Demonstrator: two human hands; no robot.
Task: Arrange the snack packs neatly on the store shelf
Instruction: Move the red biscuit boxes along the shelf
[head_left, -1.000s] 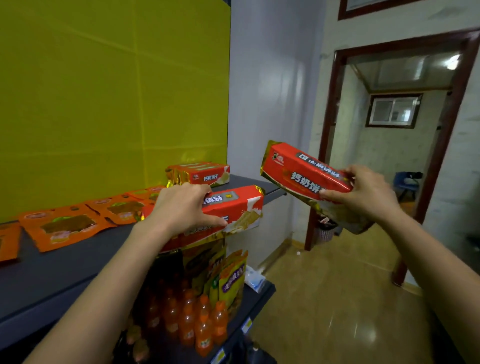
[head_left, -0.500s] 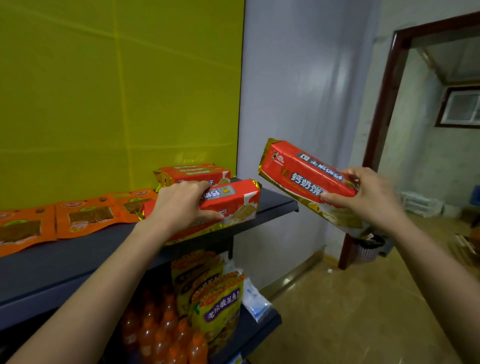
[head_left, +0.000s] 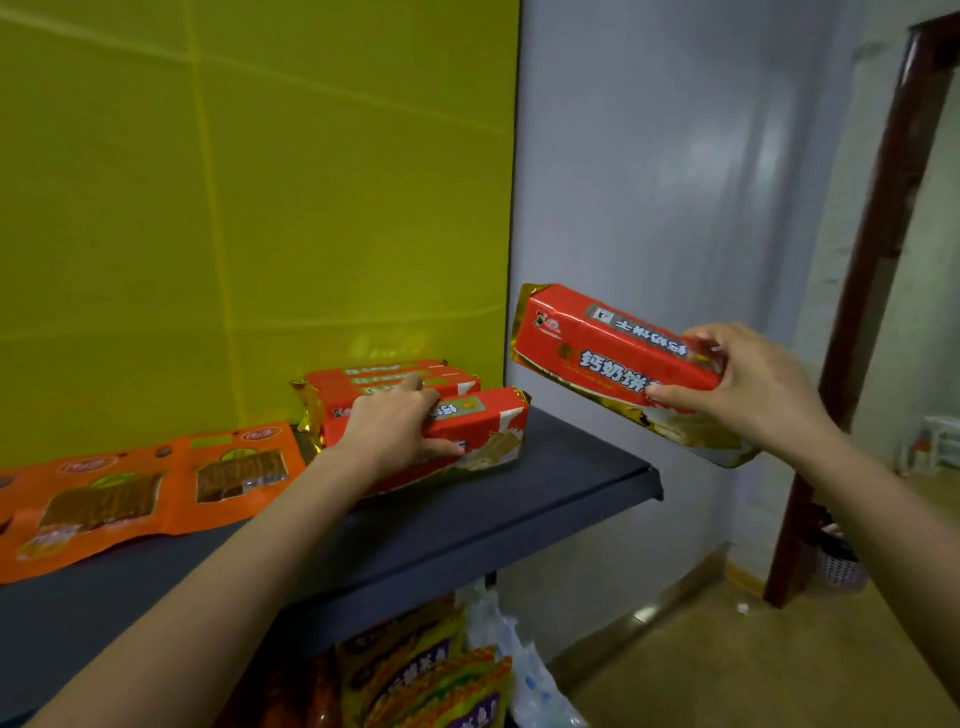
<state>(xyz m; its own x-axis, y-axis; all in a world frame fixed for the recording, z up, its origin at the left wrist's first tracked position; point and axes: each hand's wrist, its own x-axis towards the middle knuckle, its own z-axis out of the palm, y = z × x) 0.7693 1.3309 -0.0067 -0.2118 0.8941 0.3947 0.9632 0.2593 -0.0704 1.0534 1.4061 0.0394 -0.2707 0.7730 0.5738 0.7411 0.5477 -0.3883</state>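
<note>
My left hand (head_left: 395, 428) grips a red biscuit pack (head_left: 483, 431) that lies on the dark shelf (head_left: 545, 499), right in front of two more red packs (head_left: 395, 379) stacked against the yellow back panel. My right hand (head_left: 748, 384) holds another long red biscuit pack (head_left: 602, 353) in the air, to the right of the shelf's end and above its level, tilted down to the right. Orange flat snack pouches (head_left: 171, 488) lie in a row on the shelf to the left.
The shelf ends at a corner (head_left: 652, 480) beside a grey wall (head_left: 675, 208). Below it a lower shelf holds yellow and purple snack bags (head_left: 431, 670) and a clear bag. A dark door frame (head_left: 852, 364) and a small bin (head_left: 836, 561) stand at the right.
My left hand has set its red pack down on the shelf next to the stacked packs. The right hand's pack stays raised. My view has turned left, toward the shelf.
</note>
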